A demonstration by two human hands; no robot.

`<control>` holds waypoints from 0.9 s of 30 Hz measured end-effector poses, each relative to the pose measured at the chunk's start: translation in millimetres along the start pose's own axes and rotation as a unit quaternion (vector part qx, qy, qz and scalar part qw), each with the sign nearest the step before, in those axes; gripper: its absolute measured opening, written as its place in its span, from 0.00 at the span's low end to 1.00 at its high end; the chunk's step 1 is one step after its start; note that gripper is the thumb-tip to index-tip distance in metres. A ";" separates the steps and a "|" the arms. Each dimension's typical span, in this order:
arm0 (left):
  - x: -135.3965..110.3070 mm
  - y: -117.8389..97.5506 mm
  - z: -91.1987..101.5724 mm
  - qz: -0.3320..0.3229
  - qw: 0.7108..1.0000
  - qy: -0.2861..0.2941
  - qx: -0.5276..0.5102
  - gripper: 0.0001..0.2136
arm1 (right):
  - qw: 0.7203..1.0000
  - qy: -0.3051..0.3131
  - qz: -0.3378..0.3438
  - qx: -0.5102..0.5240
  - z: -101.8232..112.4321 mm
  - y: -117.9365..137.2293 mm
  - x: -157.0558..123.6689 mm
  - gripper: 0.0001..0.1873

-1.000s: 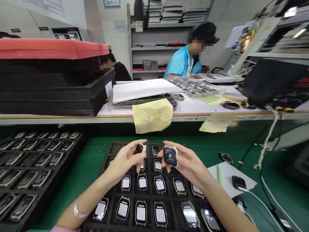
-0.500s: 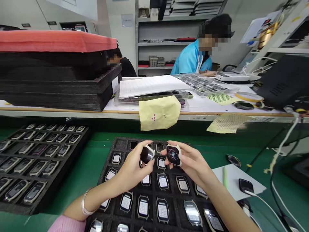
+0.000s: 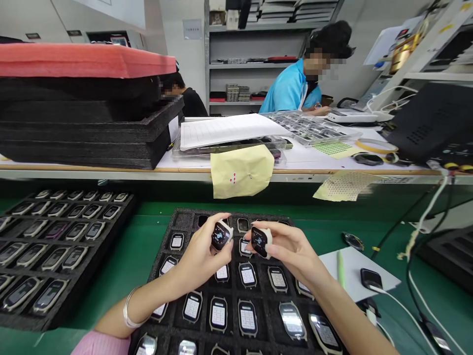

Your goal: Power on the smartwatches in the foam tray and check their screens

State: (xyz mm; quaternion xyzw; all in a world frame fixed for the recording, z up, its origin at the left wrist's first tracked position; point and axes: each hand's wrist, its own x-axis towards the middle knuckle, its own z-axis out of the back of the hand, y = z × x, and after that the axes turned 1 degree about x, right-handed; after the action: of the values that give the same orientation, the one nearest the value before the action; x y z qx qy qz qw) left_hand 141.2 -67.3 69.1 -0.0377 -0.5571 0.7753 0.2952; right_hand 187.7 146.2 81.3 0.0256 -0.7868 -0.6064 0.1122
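Note:
Two strapless smartwatches are held up side by side over a black foam tray (image 3: 180,276). My left hand (image 3: 201,254) is closed around one smartwatch (image 3: 221,235), its screen lit with a dark watch face. In my right hand (image 3: 295,251), thumb and fingers pinch the other smartwatch (image 3: 259,241) by its pale case; that screen also glows with a dark face. Below them, the tray's pockets hold several more watches, many showing white screens, such as the watch (image 3: 218,315). My forearms cover some of the pockets.
A second foam tray (image 3: 48,320) of watches lies left on the green mat (image 3: 148,227). Right are a white sheet (image 3: 354,291), a green pen (image 3: 340,270) and a cabled black device (image 3: 371,278). A shelf with stacked foam (image 3: 81,118) stands ahead; two people sit beyond.
The left watch's screen was dark and now shows a lit face. The right watch has turned slightly in my fingers. Both hands stay nearly in place; the view has shifted a little.

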 end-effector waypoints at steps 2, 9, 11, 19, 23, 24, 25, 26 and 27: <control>0.1 -2.2 1.2 -0.002 1.000 0.013 -0.013 0.20 | 1.000 0.004 -0.005 0.000 0.0 -0.2 -0.9 0.18; -1.7 -4.6 2.5 0.007 0.998 0.042 -0.038 0.20 | 1.000 0.024 -0.013 0.000 1.0 0.1 -2.9 0.18; -1.1 -4.6 3.1 0.016 0.998 0.048 -0.035 0.19 | 0.999 0.033 -0.013 -0.005 2.2 0.1 -2.0 0.18; 0.7 2.0 0.3 0.017 0.999 0.025 -0.017 0.19 | 1.000 0.014 -0.012 -0.011 2.1 -1.0 -2.1 0.18; 0.7 1.8 0.5 0.023 0.999 0.028 -0.022 0.20 | 1.000 0.016 -0.014 -0.011 1.6 -1.0 -1.8 0.18; 1.1 1.7 0.5 0.024 0.999 0.035 -0.020 0.20 | 1.000 0.016 -0.016 -0.013 1.6 -1.1 -1.7 0.18; 1.5 1.8 0.5 0.025 0.999 0.042 -0.018 0.20 | 1.000 0.017 -0.017 -0.016 1.7 -1.3 -1.7 0.17; 1.9 1.9 0.3 0.026 0.999 0.045 -0.018 0.20 | 1.000 0.017 -0.017 -0.017 1.8 -1.5 -1.8 0.17; 2.2 2.1 0.0 0.028 0.998 0.044 -0.019 0.20 | 1.000 0.016 -0.015 -0.016 1.8 -1.7 -2.0 0.17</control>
State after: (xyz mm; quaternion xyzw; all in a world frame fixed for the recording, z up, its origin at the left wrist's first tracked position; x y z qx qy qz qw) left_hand 138.6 -66.6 67.8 -0.0928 -0.5567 0.7703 0.2969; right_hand 189.1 147.8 79.0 0.0454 -0.7744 -0.6202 0.1166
